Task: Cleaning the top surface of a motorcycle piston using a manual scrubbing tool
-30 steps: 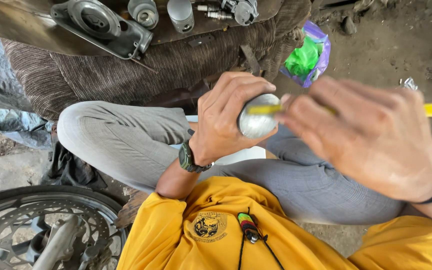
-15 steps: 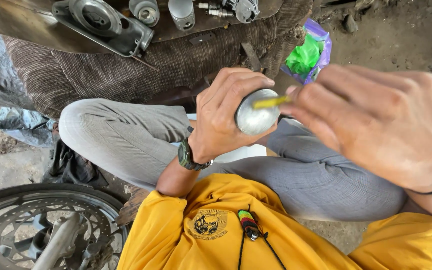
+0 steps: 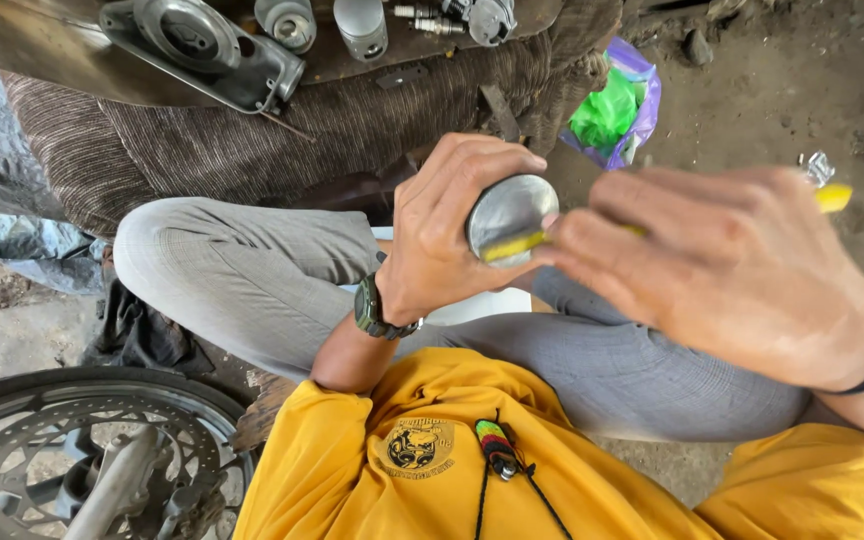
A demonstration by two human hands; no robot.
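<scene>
My left hand (image 3: pixel 442 240) is wrapped around a round metal part (image 3: pixel 510 213), its flat grey face just off my fingertips. My right hand (image 3: pixel 732 270) is pinched on a yellow tool (image 3: pixel 514 246), whose tip lies across that face. Engine parts (image 3: pixel 207 45) sit beyond my left hand.

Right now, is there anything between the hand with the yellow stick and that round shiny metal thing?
Nothing visible. The left hand holds the round metal part up, and the yellow tool in the right hand already lies across its flat face, with no gap showing.
</scene>
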